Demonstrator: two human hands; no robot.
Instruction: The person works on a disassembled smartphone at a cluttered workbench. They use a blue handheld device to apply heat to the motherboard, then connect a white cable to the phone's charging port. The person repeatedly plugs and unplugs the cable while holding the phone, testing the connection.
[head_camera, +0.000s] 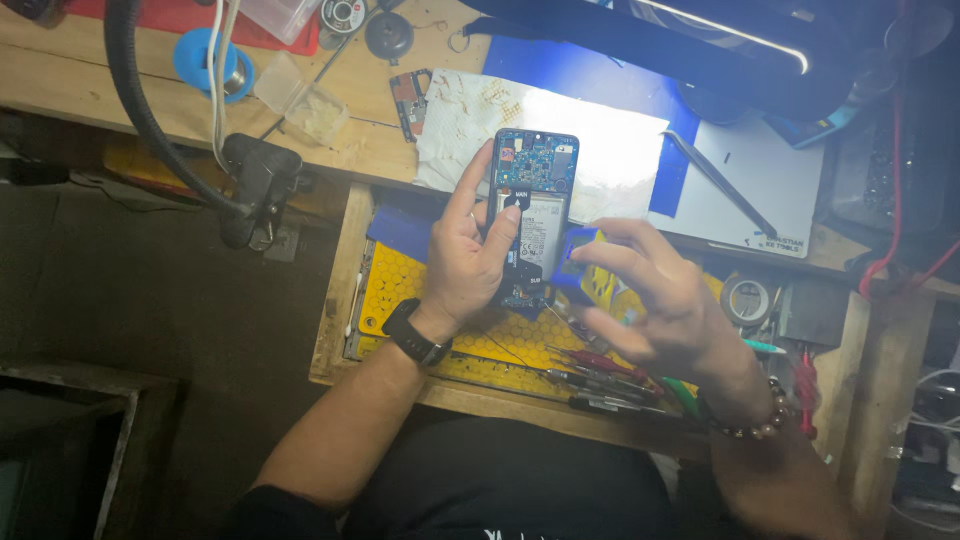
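**Opened phone held over the bench drawer**

Your two forearms are reaching up from the bottom of the view, the left one wearing a black wristwatch (414, 335) and the right one a brown beaded bracelet (755, 425). Your left hand (470, 250) is gripping the black smartphone with its back cover removed (534, 215), fingers curled around its left edge and the thumb lying across the pale battery. Your right hand (650, 300) is pinching a small blue plastic block (575, 258) between thumb and fingertips, pressing it against the phone's lower right edge; the other fingers are spreading loosely open.

You are holding the phone upright above the yellow honeycomb mat (400, 280) in the open wooden drawer (335, 290). Red-handled screwdrivers (600, 375) are lying in the drawer near your right wrist. Behind the phone, a white stained paper towel (470, 120) is covering the blue work mat (580, 70), with long metal tweezers (720, 180) resting to the right.
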